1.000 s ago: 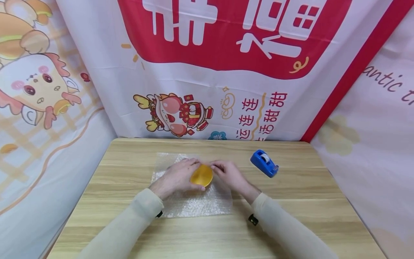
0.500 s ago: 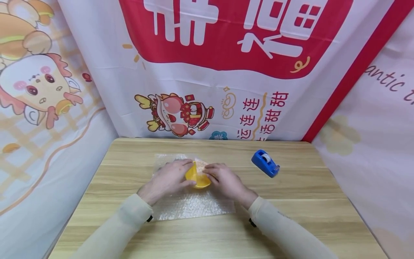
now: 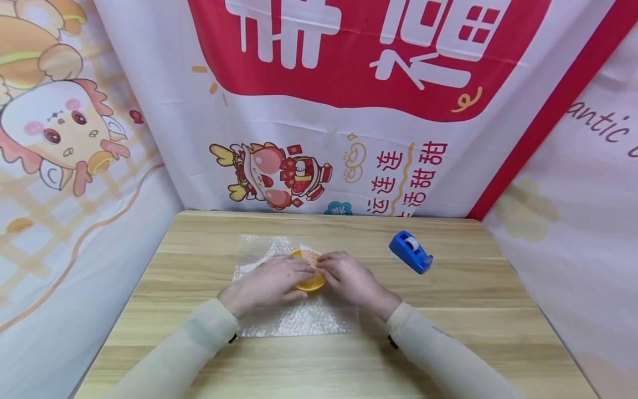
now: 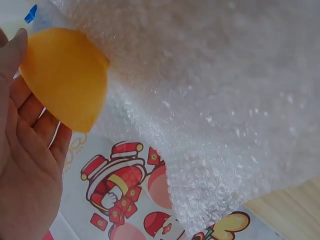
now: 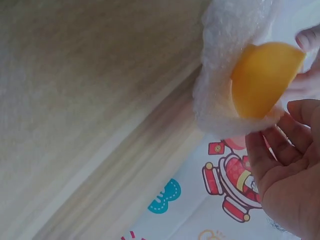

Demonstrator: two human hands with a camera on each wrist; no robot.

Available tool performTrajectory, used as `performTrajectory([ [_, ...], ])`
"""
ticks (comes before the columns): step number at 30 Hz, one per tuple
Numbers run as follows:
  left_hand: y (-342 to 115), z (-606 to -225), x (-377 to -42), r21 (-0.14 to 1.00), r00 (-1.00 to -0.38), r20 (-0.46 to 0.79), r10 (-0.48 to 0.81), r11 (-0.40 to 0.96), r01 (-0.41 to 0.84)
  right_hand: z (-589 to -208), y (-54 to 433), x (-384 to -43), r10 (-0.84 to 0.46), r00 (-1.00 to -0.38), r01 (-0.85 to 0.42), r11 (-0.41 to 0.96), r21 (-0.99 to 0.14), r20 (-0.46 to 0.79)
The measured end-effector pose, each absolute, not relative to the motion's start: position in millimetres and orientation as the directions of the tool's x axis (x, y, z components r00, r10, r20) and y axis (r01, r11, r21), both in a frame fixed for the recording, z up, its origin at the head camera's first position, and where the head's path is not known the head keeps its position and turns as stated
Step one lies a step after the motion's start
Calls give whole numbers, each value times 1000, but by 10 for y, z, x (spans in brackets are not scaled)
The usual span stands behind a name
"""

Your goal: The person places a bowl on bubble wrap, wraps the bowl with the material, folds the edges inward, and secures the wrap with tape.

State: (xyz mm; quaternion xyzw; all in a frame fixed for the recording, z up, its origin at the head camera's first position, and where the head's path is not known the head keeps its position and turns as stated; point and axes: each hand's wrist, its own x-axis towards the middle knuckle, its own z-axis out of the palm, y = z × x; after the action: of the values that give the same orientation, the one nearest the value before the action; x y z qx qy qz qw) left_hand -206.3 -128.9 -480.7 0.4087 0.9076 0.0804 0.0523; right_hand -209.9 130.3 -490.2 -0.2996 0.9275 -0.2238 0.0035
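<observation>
A yellow bowl (image 3: 310,285) stands on a sheet of bubble wrap (image 3: 309,318) on the wooden table. My left hand (image 3: 271,280) lies at the bowl's left side; its fingers reach over the opening. In the left wrist view, its thumb is at the rim of the bowl (image 4: 67,77), with the fingers partly hidden behind it. From the right, my right hand (image 3: 351,280) pinches a corner of the wrap folded over the far rim. The right wrist view shows the bubble wrap (image 5: 215,90) curving up around the bowl's side, with the right fingertips at its edge.
A blue tape dispenser (image 3: 411,252) with a roll of tape stands on the table (image 3: 458,321) at the right, beyond the right hand. Printed cloth (image 3: 309,122) hangs behind the table's far edge, and more cloth hangs on both sides.
My right hand has brought a corner of the bubble wrap over the bowl's far rim. The left hand's fingers have moved from the bowl's left rim to over its opening.
</observation>
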Motion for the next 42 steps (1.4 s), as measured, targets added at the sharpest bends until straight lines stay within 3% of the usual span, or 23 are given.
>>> performTrajectory([
  [10, -1256, -4849, -2010, 176, -675, -68, 735, 675, 717, -4817, 1577, -2144, -479, -873, -455, 741, -494, 86],
  [23, -1114, -4912, -2031, 118, -733, -41, 679, 732, 671, -4916, 1911, -2159, -377, -920, -257, 785, -564, -106],
  [37, -1007, -4888, -2076, 100, -771, -108, 627, 779, 619, -4985, 2062, -2096, -397, -900, -204, 750, -629, -182],
  [42, -996, -4884, -2081, 108, -770, -107, 629, 777, 620, -4920, 2143, -2042, -525, -836, -313, 696, -646, -161],
])
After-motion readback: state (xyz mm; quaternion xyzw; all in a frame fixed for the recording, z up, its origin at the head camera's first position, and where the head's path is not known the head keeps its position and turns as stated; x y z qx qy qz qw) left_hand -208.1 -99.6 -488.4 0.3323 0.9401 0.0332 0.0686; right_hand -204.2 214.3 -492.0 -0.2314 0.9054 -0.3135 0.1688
